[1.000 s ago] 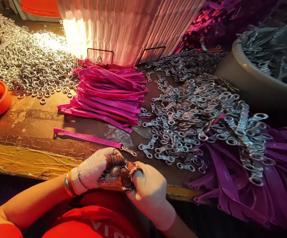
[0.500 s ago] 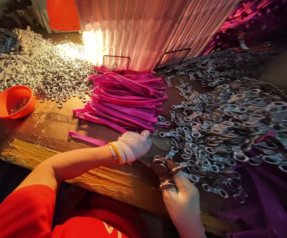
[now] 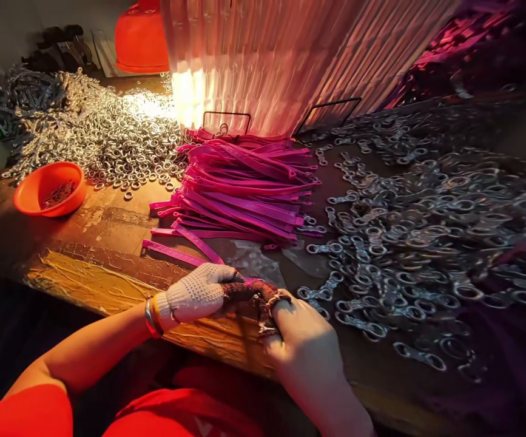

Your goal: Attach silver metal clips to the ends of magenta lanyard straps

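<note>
My left hand (image 3: 201,291), in a white dotted knit glove, is closed round a pink zip-like strap (image 3: 199,241) whose far end slants out above the glove toward the pile. A bit of pink shows between the two hands. My right hand (image 3: 296,328), with brown knit covers on some fingers, meets the left at the fingertips. Its fingers are pinched together, and what they hold is hidden. Another pink strap (image 3: 167,252) lies on the bench beside the left glove. Beyond the hands lies a pile of pink straps (image 3: 244,188).
Metal double-ring links (image 3: 381,243) are heaped at right. Small metal rings (image 3: 139,164) pile up at back left, under an orange lamp (image 3: 141,39). An orange bowl (image 3: 51,203) with small pieces stands at left. A corrugated translucent panel (image 3: 263,67) rises behind the straps.
My left hand has drawn back from the pile's front edge, bringing a strap with it. My right hand has moved left to meet it. The view has shifted slightly.
</note>
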Motion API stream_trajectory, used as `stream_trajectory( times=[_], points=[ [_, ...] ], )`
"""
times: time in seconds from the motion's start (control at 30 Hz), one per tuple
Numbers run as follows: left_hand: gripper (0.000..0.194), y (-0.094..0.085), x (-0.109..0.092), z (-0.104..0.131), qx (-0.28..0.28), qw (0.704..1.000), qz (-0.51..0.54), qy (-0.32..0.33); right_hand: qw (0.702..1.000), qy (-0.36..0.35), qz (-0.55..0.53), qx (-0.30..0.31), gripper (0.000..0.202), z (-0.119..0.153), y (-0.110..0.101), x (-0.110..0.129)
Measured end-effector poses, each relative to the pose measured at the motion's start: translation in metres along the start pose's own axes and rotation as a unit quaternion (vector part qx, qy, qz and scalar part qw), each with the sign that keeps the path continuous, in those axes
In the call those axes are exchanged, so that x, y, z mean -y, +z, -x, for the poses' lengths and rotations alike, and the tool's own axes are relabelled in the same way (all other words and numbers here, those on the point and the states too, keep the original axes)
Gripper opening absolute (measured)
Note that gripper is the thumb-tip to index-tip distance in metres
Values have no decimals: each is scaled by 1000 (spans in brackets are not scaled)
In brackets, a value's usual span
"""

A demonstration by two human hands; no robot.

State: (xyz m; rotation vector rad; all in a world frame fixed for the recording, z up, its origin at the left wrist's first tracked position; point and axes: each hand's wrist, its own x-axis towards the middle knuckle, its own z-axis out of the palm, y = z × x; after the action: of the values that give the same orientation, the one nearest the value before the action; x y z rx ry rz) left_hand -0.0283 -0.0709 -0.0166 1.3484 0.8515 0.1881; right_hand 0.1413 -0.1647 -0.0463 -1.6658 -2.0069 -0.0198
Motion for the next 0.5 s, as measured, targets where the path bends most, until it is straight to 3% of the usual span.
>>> stream_trajectory(
  times=[0.13,0.23,0.3,0.4,0.5],
  points=[
    [48,5,2,9,18,995,94,-24,987,-73,142,18,14,-10,-5,11],
    [46,7,6,10,9,992,124,-33,979,-114,167,21,14,-14,-13,12],
    [45,8,7,10,1,992,127,-18,985,-96,138,26,15,-15,-16,11],
    [44,8,8,10,0,997,73,27,998,-41,40,30,19,-11,-14,10],
    [37,6,9,9,-12,995,-55,85,998,-23,63,12,17,-5,-8,9]
  ],
)
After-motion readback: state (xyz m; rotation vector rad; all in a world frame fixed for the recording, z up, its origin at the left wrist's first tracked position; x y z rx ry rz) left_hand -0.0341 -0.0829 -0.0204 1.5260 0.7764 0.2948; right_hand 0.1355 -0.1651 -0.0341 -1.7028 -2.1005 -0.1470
